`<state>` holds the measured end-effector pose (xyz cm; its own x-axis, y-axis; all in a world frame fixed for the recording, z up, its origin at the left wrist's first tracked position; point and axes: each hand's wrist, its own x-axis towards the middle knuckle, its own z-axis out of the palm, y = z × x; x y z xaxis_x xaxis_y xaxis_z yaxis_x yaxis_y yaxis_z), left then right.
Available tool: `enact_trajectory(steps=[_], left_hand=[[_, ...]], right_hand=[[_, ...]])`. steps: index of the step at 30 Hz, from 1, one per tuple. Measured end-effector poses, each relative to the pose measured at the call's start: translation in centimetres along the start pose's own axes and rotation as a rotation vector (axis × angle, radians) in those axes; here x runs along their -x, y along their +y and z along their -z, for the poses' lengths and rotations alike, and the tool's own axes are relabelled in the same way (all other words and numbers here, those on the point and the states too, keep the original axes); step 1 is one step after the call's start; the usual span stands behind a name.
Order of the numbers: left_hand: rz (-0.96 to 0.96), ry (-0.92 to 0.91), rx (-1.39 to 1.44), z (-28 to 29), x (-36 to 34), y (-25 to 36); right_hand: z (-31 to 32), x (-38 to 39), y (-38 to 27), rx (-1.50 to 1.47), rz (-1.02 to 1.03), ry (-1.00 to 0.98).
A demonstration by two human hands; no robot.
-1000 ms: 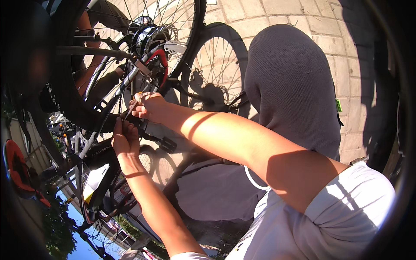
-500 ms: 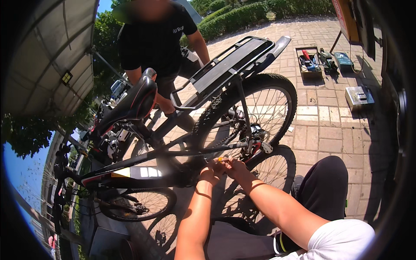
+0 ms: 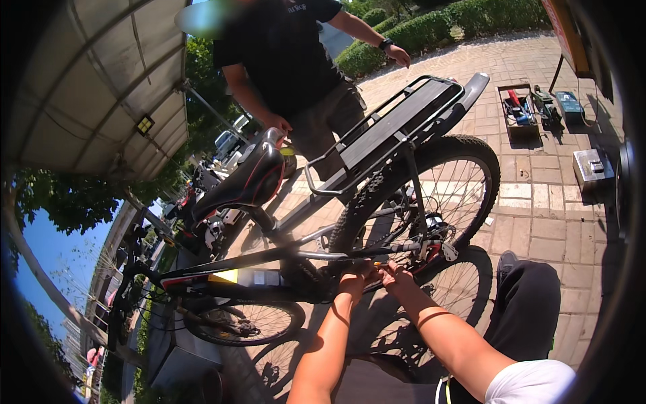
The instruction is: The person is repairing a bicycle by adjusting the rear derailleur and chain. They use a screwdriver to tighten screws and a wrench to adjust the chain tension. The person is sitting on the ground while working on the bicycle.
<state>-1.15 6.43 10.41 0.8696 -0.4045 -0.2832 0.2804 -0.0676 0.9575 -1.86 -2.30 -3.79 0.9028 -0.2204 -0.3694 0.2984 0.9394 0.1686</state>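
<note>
A black bicycle [image 3: 266, 254] with red trim leans across the view in front of me. Just below its rear frame tube, close to the rear wheel [image 3: 344, 225], my two hands meet. My right hand [image 3: 398, 277] is closed in a pinch at a small yellow-orange thing [image 3: 379, 266], too small to name. Beside it, my left hand [image 3: 354, 279] has its fingers closed too; what they hold is partly hidden. The crank area lies in shadow next to my left hand. Above are the black saddle [image 3: 245, 174] and the rear rack [image 3: 397, 128].
A person in a black shirt [image 3: 276, 67] stands beyond the bicycle, one hand [image 3: 277, 123] at the saddle. On the paving at right are an open toolbox [image 3: 521, 131], a teal case [image 3: 570, 104] and a silver box [image 3: 592, 167]. My knee [image 3: 528, 303] is at lower right.
The view has shifted, so the bicycle sits further right and lower. The other person has straightened up, one hand now at the saddle and the other arm swung outward. My hands stay together.
</note>
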Motion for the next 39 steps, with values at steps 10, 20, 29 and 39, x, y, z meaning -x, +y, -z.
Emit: enact_trajectory(steps=[10,20,29,39], left_hand=[[0.170,-0.401,0.802,1.4,-2.3,-2.9],[-0.311,-0.133,-0.403,1.2,-1.9,-2.1],[0.162,-0.020,0.679,2.9,-1.0,-3.6],[0.010,-0.648,0.457,3.7,-1.1,-2.0]], right_hand=[[1.8,-1.0,-1.6,0.026,-0.099,-0.106],[0.7,-0.5,-1.9,0.095,-0.113,0.012],[1.0,1.1,-1.1,0.158,-0.144,-0.032],[0.0,0.1,-0.6,-0.003,-0.016,-0.034]])
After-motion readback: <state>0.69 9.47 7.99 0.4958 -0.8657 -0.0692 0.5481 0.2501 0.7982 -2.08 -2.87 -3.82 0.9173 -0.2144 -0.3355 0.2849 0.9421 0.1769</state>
